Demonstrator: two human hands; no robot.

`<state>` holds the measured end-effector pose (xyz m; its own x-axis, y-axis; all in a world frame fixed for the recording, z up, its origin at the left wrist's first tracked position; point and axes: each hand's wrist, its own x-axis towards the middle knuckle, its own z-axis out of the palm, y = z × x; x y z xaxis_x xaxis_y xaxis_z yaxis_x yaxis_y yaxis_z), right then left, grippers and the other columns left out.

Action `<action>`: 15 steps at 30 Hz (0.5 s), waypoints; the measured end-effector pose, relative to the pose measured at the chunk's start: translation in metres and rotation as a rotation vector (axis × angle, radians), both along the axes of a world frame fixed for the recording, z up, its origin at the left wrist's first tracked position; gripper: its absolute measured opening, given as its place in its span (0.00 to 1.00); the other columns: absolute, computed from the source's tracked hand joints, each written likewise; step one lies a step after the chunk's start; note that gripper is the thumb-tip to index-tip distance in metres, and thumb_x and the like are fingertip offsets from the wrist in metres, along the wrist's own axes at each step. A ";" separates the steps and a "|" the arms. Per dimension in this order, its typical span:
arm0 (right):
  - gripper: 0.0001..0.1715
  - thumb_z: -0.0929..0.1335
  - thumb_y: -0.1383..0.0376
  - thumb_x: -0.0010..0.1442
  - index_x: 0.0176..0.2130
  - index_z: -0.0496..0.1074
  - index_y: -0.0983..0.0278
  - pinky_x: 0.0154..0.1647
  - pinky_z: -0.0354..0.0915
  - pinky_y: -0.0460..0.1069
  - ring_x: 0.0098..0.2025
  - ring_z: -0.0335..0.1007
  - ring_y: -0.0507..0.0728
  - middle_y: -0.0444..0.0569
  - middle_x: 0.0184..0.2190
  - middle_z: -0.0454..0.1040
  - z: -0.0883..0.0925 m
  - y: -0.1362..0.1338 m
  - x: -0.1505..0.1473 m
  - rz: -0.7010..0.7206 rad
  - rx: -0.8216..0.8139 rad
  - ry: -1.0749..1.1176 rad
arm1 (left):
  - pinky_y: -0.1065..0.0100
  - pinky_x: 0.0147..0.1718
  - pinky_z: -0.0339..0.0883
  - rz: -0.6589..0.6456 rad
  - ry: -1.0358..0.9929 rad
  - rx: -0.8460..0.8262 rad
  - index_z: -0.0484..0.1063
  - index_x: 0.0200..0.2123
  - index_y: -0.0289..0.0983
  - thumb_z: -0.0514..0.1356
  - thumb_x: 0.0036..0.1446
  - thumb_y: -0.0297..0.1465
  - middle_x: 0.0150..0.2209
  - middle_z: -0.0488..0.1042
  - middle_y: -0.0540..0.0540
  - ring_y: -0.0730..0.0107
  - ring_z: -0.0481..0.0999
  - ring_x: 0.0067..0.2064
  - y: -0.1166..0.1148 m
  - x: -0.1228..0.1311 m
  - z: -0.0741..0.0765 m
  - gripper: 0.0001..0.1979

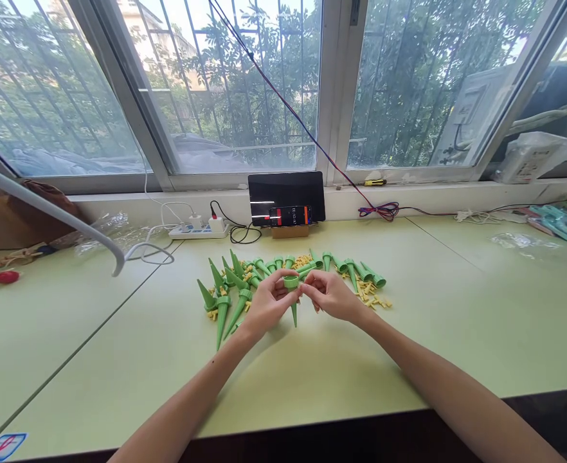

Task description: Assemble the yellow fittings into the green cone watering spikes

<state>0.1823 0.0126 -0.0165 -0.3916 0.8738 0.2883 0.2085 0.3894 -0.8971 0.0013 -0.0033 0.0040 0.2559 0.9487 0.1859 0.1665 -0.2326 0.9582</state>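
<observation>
My left hand [268, 302] and my right hand [330, 294] meet over the middle of the pale green table [312, 373]. Between them they hold one green cone-shaped spike [292, 289], cup end up and point down. Both hands have their fingers pinched round its rim. Behind and to the left lies a pile of several more green spikes [230, 289], and more of these spikes [360, 273] lie to the right. Small yellow pieces [368, 292] are scattered among them.
A dark tablet [286, 193] leans at the window sill with a phone [290, 215] on a small stand before it. A white power strip [197, 230] with cables lies to the left. A white curved tube [56, 215] crosses the left side. Teal items [560, 222] lie far right.
</observation>
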 end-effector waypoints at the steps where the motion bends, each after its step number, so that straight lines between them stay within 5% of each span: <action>1: 0.21 0.65 0.50 0.65 0.30 0.68 0.63 0.21 0.58 0.45 0.18 0.63 0.50 0.41 0.17 0.66 0.000 0.000 0.000 -0.003 0.005 -0.006 | 0.67 0.32 0.72 -0.003 0.001 -0.001 0.71 0.46 0.37 0.66 0.53 0.42 0.28 0.76 0.48 0.63 0.79 0.34 0.000 0.000 0.000 0.21; 15: 0.19 0.65 0.53 0.66 0.30 0.68 0.64 0.21 0.59 0.45 0.19 0.64 0.50 0.40 0.17 0.67 -0.004 0.002 0.000 0.007 -0.001 -0.009 | 0.67 0.32 0.72 0.004 -0.004 -0.011 0.71 0.46 0.37 0.66 0.53 0.41 0.29 0.76 0.48 0.64 0.78 0.34 0.000 0.000 0.000 0.20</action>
<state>0.1822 0.0150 -0.0205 -0.4005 0.8712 0.2838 0.2143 0.3902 -0.8954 0.0014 -0.0034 0.0044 0.2509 0.9518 0.1765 0.1637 -0.2214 0.9613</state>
